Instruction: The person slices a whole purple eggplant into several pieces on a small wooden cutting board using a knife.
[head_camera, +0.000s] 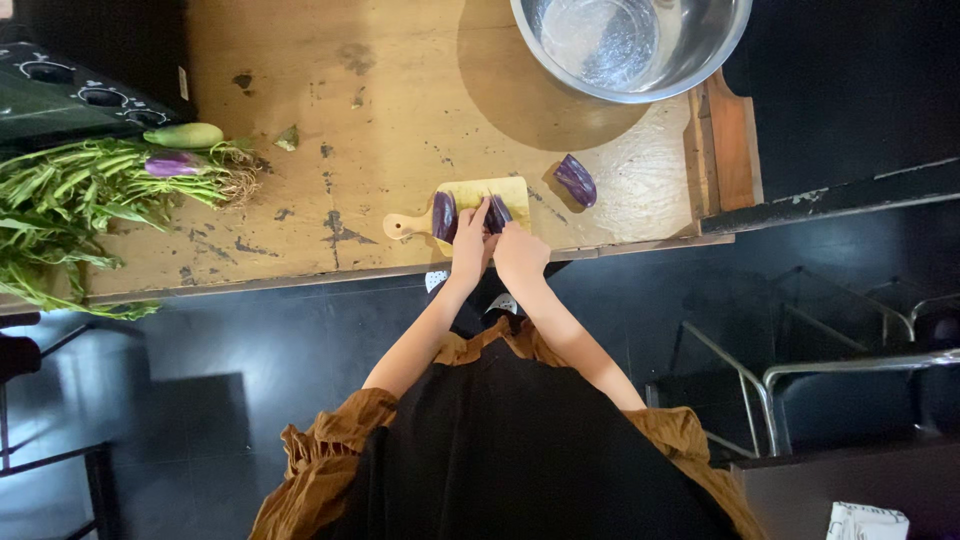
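Both hands meet on a small pale wooden cutting board (500, 192) at the edge of a worn, scuffed table (380, 120). The left hand (470, 243) curls closed around a glossy purple eggplant piece (445, 215); the right hand (520, 252) presses another piece (497, 212), its grip hidden. A third wedge (576, 180) lies near a shiny steel bowl (700, 50).

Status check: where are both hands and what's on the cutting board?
Left hand and right hand both on purple eggplant pieces on small wooden cutting board. Another purple eggplant piece lies apart, right. Nothing blocking.

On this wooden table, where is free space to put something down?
Bare wood lies between the greens and the small cutting board, and also above the board, left of the steel bowl. It is crowded around both hands and the eggplant piece.
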